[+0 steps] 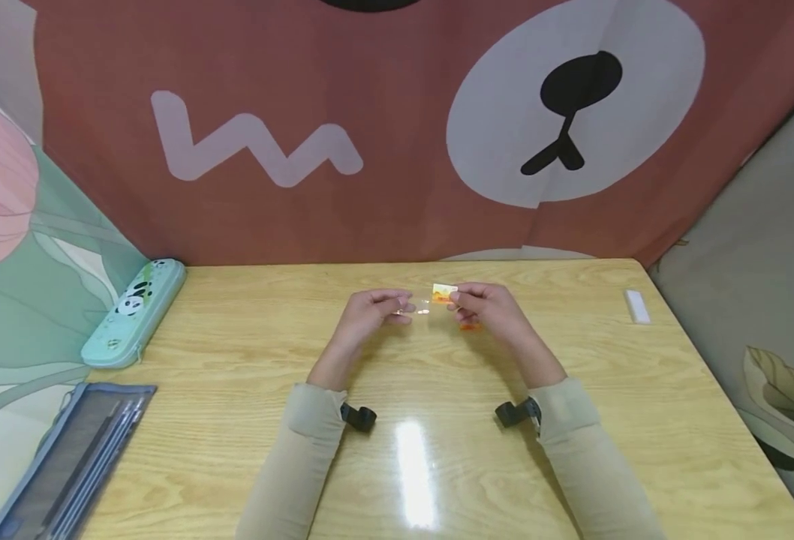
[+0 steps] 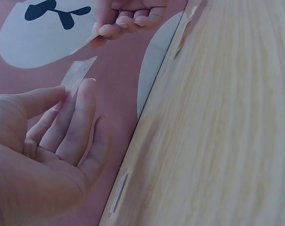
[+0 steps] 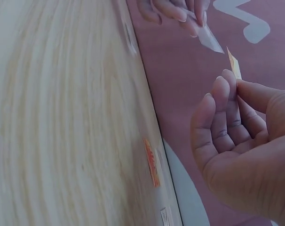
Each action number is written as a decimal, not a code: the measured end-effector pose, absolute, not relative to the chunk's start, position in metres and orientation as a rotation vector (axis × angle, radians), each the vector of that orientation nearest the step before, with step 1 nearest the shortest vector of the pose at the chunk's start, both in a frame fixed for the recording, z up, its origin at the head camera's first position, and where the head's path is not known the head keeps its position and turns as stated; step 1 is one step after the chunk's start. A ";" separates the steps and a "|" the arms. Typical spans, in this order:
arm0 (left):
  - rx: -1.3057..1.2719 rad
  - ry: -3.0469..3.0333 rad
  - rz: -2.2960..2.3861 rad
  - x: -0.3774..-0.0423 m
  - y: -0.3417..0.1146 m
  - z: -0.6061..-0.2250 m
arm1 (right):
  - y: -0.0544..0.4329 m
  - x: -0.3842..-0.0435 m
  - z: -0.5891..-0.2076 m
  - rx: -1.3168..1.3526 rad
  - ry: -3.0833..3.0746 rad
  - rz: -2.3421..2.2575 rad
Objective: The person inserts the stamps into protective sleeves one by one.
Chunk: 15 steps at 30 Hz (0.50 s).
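My left hand [image 1: 373, 311] pinches a small clear plastic piece [image 2: 76, 75] between thumb and fingers. A small card [image 1: 443, 292], printed yellow and orange, is held by my right hand [image 1: 491, 309] between thumb and forefinger. The two pieces face each other with a narrow gap, raised above the table. Below the right hand, a small orange piece [image 3: 152, 162] lies on the tabletop. Both hands' other fingers hold nothing that shows.
The wooden table [image 1: 248, 420] ends at a reddish cloth backdrop [image 1: 397, 217]. A mint pencil case [image 1: 133, 315] with a panda sits at the left edge, above a mesh zip pouch [image 1: 93, 450] holding pencil-like sticks. A white block [image 1: 637, 307] lies far right.
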<state>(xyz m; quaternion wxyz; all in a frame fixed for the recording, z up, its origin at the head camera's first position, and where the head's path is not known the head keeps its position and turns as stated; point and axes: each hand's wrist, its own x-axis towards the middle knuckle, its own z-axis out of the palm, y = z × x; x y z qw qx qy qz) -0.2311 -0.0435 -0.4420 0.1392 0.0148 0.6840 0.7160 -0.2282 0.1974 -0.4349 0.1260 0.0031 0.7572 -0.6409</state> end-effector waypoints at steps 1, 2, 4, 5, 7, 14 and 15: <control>0.043 1.968 2.073 -0.231 -0.044 -0.441 | 0.197 -0.228 -0.434 0.010 2.193 -1.871; 0.046 1.960 2.076 -0.231 -0.044 -0.441 | 0.196 -0.228 -0.433 0.016 2.180 -1.877; 0.051 1.955 2.073 -0.231 -0.044 -0.440 | 0.196 -0.227 -0.432 0.028 2.159 -1.886; 0.052 1.950 2.073 -0.231 -0.044 -0.440 | 0.196 -0.226 -0.431 0.029 2.150 -1.889; 0.054 1.955 2.067 -0.230 -0.043 -0.440 | 0.195 -0.226 -0.431 0.037 2.137 -1.892; 0.066 1.965 2.063 -0.230 -0.043 -0.439 | 0.193 -0.226 -0.432 0.034 2.082 -1.918; 0.064 1.948 2.075 -0.230 -0.043 -0.439 | 0.193 -0.226 -0.432 0.028 2.067 -1.926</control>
